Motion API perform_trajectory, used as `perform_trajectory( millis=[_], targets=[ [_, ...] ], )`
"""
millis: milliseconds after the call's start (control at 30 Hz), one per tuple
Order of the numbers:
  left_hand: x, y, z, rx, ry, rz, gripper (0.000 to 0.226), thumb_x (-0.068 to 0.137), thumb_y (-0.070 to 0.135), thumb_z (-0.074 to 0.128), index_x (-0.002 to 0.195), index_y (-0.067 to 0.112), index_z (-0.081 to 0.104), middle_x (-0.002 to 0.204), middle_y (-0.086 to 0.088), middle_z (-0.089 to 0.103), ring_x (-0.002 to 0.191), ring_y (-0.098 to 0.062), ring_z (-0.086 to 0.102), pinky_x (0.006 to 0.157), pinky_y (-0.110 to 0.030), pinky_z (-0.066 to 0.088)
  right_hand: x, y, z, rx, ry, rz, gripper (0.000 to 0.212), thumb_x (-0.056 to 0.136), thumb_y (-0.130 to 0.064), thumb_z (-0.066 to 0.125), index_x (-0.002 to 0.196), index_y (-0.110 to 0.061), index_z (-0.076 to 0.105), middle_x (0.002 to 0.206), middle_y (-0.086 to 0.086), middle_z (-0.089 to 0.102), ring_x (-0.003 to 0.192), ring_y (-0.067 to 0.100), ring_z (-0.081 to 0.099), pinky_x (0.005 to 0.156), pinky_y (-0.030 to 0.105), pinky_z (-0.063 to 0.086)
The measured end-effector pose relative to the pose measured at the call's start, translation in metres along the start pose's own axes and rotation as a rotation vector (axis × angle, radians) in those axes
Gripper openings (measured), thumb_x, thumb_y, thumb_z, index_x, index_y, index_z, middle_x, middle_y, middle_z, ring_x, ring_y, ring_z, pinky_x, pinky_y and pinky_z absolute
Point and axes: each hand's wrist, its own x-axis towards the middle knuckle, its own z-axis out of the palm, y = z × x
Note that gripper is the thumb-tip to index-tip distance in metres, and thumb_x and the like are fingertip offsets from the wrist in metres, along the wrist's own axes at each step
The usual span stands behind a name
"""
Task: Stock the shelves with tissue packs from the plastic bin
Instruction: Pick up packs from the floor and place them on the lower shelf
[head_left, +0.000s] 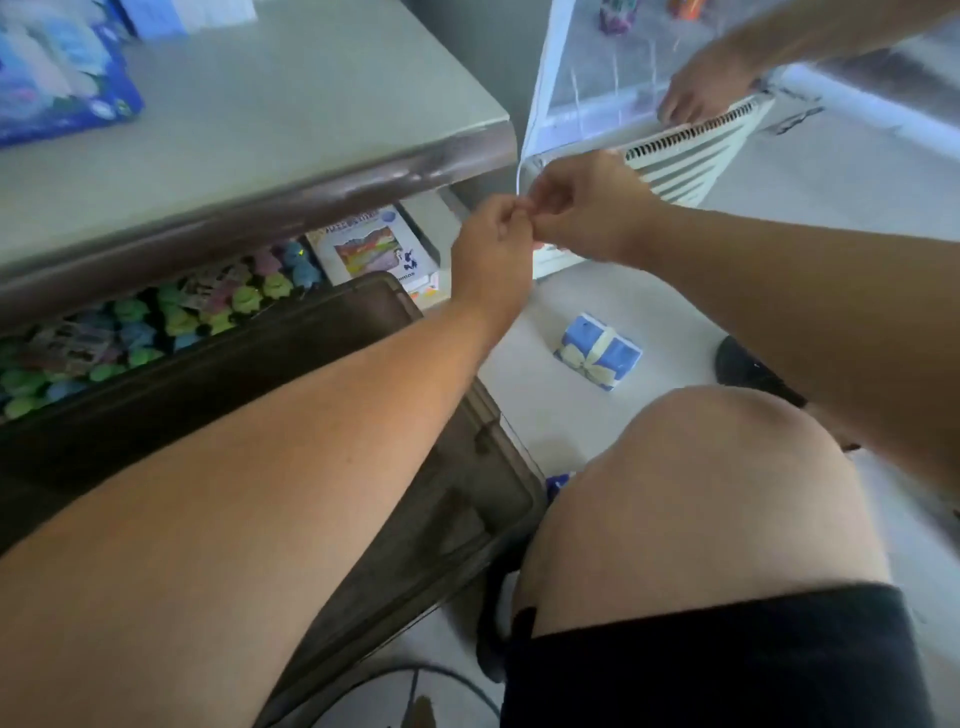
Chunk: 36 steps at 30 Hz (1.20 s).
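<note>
My left hand (493, 244) and my right hand (582, 208) meet fingertip to fingertip just off the shelf's corner. Their fingers are curled and seem to pinch the thin lower edge of a clear plastic sheet (582, 78) that hangs down from the upper right. What lies between the fingertips is too small to make out. One blue tissue pack (597, 351) printed with a pale bow lies on the floor below my hands. A dark plastic bin (363, 332) sits under my left forearm. More blue packs (57, 73) stand on the grey shelf (291, 104) at the upper left.
Another person's hand (701, 88) rests on a white slatted crate (685, 150) behind the clear sheet. Under the shelf lie several small coloured items (182, 312) and a white box (374, 249). My bare knee (701, 493) fills the lower right, and a dark shoe (748, 369) stands on the pale floor.
</note>
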Motion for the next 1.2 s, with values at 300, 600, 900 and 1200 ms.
perform_trajectory(
  millis=[300,600,900,1200],
  targets=[
    [0.046,-0.076,0.127,0.360,-0.277,-0.044,0.024,0.097,0.023,0.044,0.104,0.015,0.066,0.091,0.005,0.062,0.085,-0.014,0.056,0.063,-0.018,0.037,0.003,0.164,0.047,0.262,0.075,0.318,0.015,0.078,-0.029,0.071,0.091,-0.025,0.066,0.084,-0.014,0.068,0.078,0.001,0.063,0.070,0.011,0.048],
    [0.102,-0.179,0.191,0.430,-0.316,-0.289,0.019,0.095,0.019,0.045,0.107,0.016,0.059,0.102,-0.003,0.064,0.095,-0.020,0.060,0.077,-0.026,0.042,0.040,0.305,0.133,0.120,-0.060,0.458,0.066,0.074,-0.032,0.078,0.134,-0.029,0.051,0.128,-0.004,0.057,0.113,0.014,0.056,0.090,0.028,0.046],
    [0.124,-0.254,0.212,0.806,-0.449,-0.444,0.052,0.096,0.007,0.045,0.146,0.014,0.031,0.145,-0.014,0.037,0.128,-0.031,0.045,0.098,-0.034,0.042,0.062,0.345,0.206,-0.263,-0.295,0.472,0.094,0.069,-0.037,0.078,0.145,-0.033,0.022,0.138,0.002,0.042,0.128,0.028,0.041,0.108,0.047,0.032],
    [0.118,-0.246,0.200,0.740,-0.511,-0.398,0.043,0.094,-0.001,0.039,0.134,0.011,0.047,0.125,-0.011,0.058,0.092,-0.019,0.051,0.071,-0.023,0.040,0.059,0.330,0.194,-0.240,-0.273,0.509,0.089,0.074,-0.018,0.069,0.144,-0.038,0.019,0.126,0.005,0.045,0.121,0.028,0.042,0.087,0.044,0.039]
  ],
)
